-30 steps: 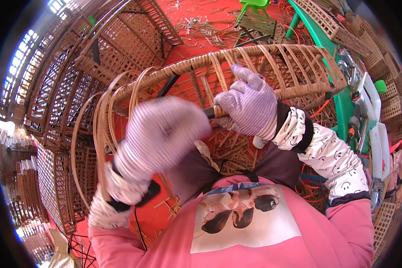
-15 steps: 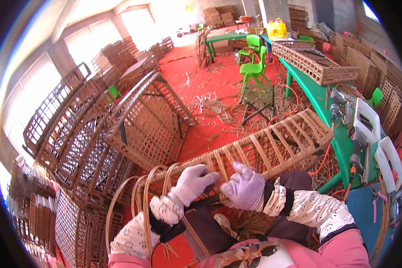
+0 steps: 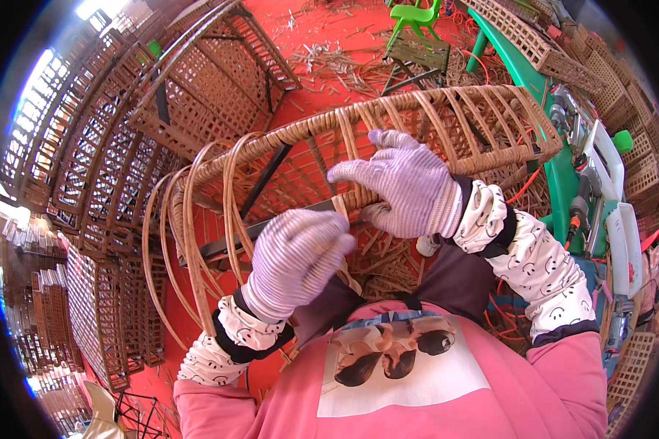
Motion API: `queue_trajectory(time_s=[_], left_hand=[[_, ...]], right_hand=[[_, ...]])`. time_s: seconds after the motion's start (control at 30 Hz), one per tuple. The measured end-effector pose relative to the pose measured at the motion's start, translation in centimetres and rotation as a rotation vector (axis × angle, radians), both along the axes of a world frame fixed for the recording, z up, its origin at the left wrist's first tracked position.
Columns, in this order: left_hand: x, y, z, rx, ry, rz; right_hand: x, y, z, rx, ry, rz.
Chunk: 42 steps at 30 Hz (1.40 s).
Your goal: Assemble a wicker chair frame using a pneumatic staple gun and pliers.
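A long, narrow rattan-wound frame [image 3: 285, 134] lies across my lap, its wrapped rims joined by slanting strips over dark bars. My right hand [image 3: 414, 186], in a pale lilac striped glove, is at the frame's near rim beside a rattan strip [image 3: 348, 135]. Its index finger is stretched out and its thumb stands apart. My left hand [image 3: 293, 263], gloved alike, is just left and nearer my body, with curled fingers; what they hold, if anything, is hidden. Long loose loops of rattan [image 3: 190, 241] arch from the frame's left end past my left forearm.
Large woven panels [image 3: 205, 80] lean at the left, with stacked lattice pieces [image 3: 102, 146] beyond. On the right, a green table [image 3: 561, 190] carries power tools [image 3: 582, 197] and white trays [image 3: 622, 249]. A folding stool [image 3: 421, 55] and cane scraps [image 3: 337, 69] are on the red floor.
My view has tipped down. The hands, close together before, have drawn apart: the right now has its index finger stretched over the frame, the left is lower and nearer my body.
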<state>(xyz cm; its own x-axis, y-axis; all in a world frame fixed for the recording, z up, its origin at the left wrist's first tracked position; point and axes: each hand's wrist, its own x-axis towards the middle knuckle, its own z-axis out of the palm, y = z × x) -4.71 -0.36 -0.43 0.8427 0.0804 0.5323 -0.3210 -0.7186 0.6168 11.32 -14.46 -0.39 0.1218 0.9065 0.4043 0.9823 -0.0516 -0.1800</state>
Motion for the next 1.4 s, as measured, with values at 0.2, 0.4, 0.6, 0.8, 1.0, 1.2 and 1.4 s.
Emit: queue_trajectory(time_s=[0.2,0.4,0.6,0.8,1.0,1.2,1.4], left_hand=[[-1.1,-0.4,-3.3,0.741,-0.070,0.041],[-1.8,0.7,-0.1,0.591,0.065,-0.065],[3.5,5.3,1.4,0.492,0.488,0.029],[5.2,5.8,0.8,0.083,0.865,-0.171],[2.2,2.6,1.1,-0.022,0.396,-0.062],[1.1,1.0,0.4,0.290,0.090,-0.098],[0.9,2.5,-0.2,-0.097,0.316,-0.015]], right_hand=[[-1.0,-0.1,-0.4,-0.023,-0.012,0.030],[-2.1,0.4,-2.6,0.073,-0.430,-0.132],[-2.4,0.9,-2.9,0.114,-0.451,-0.179],[-2.9,1.6,-3.1,0.200,-0.480,-0.176],[-2.4,1.0,-3.1,0.248,-0.338,-0.175],[-1.9,-3.9,0.1,0.279,-0.256,-0.292],[6.8,-22.7,2.2,0.525,-0.138,-0.966]])
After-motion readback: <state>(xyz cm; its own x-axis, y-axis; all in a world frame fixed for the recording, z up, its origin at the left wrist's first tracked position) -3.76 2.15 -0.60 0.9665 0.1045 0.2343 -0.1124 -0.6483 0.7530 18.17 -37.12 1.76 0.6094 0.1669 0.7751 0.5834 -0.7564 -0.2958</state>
